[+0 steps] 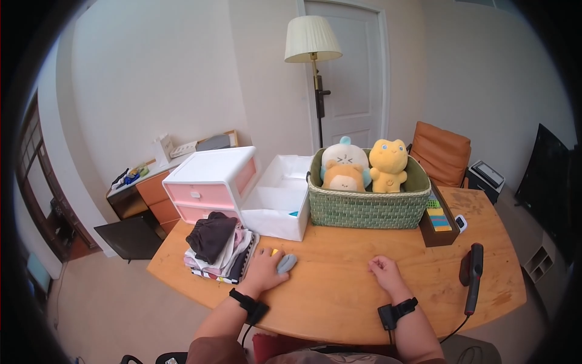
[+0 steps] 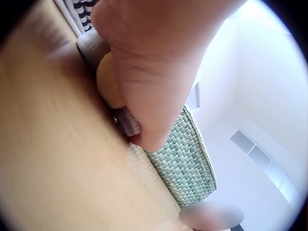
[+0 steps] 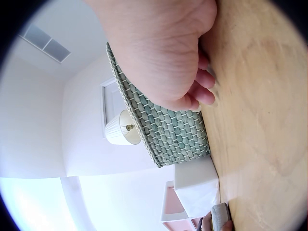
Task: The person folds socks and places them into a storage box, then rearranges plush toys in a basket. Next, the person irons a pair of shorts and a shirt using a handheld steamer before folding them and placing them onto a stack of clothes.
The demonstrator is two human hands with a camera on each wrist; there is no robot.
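Observation:
My left hand grips a small grey and yellow item on the wooden table, just right of a stack of folded clothes. In the left wrist view the palm and thumb cover much of this item, and its pale yellow part shows beneath them. What the item is, I cannot tell. The right hand rests on the table in front of the green woven basket, fingers loosely curled and holding nothing; the right wrist view shows its fingertips by the tabletop.
Plush toys sit in the basket. Left of it stand a white bin and a white-and-pink drawer unit. On the right are a brown box, a small white device and a black handheld tool with a cable.

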